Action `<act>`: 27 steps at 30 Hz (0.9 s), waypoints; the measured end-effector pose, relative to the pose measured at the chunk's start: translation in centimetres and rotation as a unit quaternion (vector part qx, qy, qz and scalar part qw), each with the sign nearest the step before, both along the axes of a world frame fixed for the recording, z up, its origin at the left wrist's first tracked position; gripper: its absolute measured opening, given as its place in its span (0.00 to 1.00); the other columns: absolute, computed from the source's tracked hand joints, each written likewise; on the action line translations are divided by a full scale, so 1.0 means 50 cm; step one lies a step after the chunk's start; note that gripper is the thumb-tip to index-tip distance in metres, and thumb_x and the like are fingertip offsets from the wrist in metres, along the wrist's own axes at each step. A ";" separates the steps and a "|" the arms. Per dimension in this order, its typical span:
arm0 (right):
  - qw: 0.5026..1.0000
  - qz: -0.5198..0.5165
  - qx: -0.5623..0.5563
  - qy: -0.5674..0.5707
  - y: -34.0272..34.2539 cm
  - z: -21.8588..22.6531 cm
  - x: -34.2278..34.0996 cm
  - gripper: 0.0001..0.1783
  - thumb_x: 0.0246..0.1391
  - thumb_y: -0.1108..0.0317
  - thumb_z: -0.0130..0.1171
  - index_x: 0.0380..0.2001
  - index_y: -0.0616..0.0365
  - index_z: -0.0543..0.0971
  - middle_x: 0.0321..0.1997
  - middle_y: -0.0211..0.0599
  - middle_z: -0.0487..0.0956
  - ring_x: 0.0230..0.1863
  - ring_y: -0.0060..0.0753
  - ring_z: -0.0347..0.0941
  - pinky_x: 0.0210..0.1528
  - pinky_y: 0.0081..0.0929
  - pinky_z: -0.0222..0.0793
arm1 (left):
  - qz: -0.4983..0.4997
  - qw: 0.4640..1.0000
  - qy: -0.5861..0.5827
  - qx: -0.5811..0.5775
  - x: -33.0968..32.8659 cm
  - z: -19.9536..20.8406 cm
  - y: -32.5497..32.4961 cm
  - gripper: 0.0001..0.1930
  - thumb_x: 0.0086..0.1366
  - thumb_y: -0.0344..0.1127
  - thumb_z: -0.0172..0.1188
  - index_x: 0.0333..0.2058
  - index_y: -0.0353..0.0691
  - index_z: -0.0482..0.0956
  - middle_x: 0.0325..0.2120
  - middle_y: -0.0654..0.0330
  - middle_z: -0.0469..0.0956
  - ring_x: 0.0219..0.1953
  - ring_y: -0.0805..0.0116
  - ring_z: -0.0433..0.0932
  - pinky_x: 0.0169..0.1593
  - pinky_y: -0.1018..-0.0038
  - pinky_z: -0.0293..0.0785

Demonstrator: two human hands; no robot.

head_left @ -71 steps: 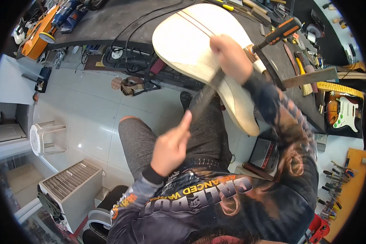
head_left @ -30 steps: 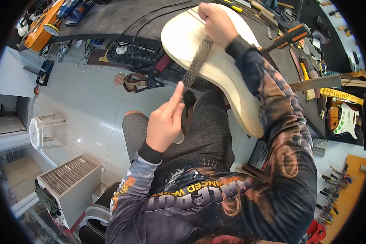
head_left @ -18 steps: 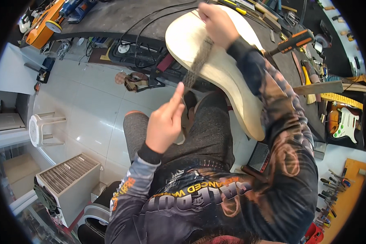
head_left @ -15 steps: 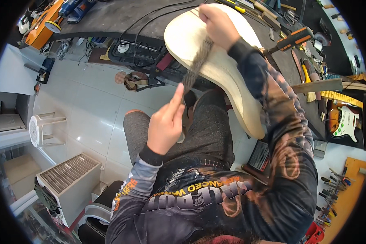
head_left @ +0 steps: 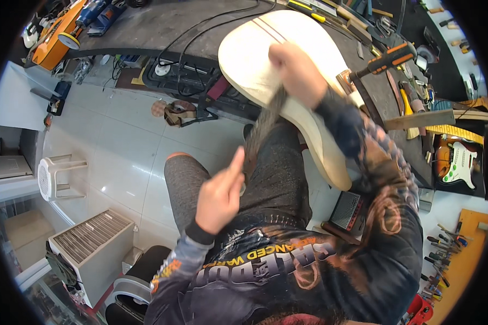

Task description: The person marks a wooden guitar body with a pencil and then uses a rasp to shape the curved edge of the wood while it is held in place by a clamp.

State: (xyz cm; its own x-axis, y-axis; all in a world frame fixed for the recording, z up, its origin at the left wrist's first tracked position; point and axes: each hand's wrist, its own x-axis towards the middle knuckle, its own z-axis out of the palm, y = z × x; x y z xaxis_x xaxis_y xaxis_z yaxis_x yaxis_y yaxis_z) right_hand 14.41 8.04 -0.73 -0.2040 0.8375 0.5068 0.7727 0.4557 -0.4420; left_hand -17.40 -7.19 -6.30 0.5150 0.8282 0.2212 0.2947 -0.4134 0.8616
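A long dark rasp [head_left: 264,125], smeared a little by motion, slants across the near edge of a pale wooden guitar body [head_left: 246,54]. My right hand [head_left: 299,75] is closed round its upper end, over the wood; the grip itself is hidden in my fist. Lower down, my left hand [head_left: 217,200] pinches the other end above my lap, index finger stretched along the tool. The body juts over the bench edge, its curved side reaching down to the right. Next to my right wrist, a bar clamp with a black and orange handle [head_left: 390,58] stands at the body's right edge.
Black cables [head_left: 187,40] run over the dark workbench [head_left: 130,27]. Chisels and files crowd its right side, near a sunburst electric guitar [head_left: 461,160]. A white stool [head_left: 62,176] and a slatted box-shaped unit [head_left: 92,235] stand on the left floor.
Both hands and the rasp have moved down toward me, drawing the tool back over the edge. Two dark lines on the guitar body's top now show more fully. The body stays put.
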 end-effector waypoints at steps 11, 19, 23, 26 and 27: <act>1.000 -0.012 0.017 -0.018 0.109 0.023 0.002 0.05 0.51 0.83 0.50 0.29 0.63 0.68 0.25 0.46 0.65 0.30 0.49 0.64 0.36 0.41 0.63 | 0.033 0.999 0.028 -0.010 0.020 0.031 0.073 0.35 0.74 0.24 0.63 0.78 0.45 0.70 0.36 0.42 0.86 0.36 0.42 0.86 0.43 0.55 0.82; 0.998 -0.047 0.025 -0.030 0.132 0.059 0.031 0.05 0.51 0.83 0.51 0.30 0.64 0.67 0.25 0.49 0.67 0.30 0.50 0.64 0.36 0.42 0.63 | 0.015 1.000 0.018 0.004 0.034 0.055 0.123 0.32 0.76 0.22 0.59 0.77 0.42 0.70 0.38 0.39 0.84 0.30 0.49 0.83 0.41 0.66 0.80; 0.998 -0.033 0.046 -0.005 0.127 0.024 0.017 0.06 0.52 0.83 0.52 0.29 0.61 0.69 0.26 0.47 0.69 0.32 0.52 0.67 0.38 0.44 0.65 | 0.026 1.000 0.000 0.000 0.032 0.031 0.103 0.35 0.74 0.25 0.62 0.78 0.47 0.70 0.31 0.43 0.82 0.32 0.42 0.83 0.39 0.54 0.79; 1.000 -0.003 -0.009 -0.008 -0.006 0.020 -0.018 0.06 0.52 0.82 0.55 0.30 0.61 0.70 0.26 0.48 0.71 0.32 0.56 0.68 0.37 0.45 0.66 | 0.006 0.999 -0.035 0.034 -0.006 -0.006 -0.003 0.35 0.73 0.24 0.64 0.77 0.44 0.71 0.33 0.43 0.84 0.34 0.43 0.86 0.43 0.56 0.83; 1.000 0.017 0.001 0.004 -0.031 0.014 -0.018 0.05 0.51 0.82 0.55 0.29 0.62 0.70 0.25 0.50 0.70 0.32 0.57 0.68 0.37 0.44 0.66 | -0.007 0.999 0.026 -0.017 -0.021 0.017 -0.023 0.35 0.73 0.24 0.64 0.78 0.46 0.71 0.33 0.43 0.84 0.33 0.42 0.85 0.42 0.56 0.82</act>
State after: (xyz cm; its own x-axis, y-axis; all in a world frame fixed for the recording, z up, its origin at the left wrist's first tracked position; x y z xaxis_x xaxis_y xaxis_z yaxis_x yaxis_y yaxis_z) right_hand 13.51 6.47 -0.01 -0.2293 0.8293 0.5096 0.7532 0.4828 -0.4468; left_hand -18.45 -8.34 -5.42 0.5370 0.8270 0.1661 0.3332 -0.3888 0.8590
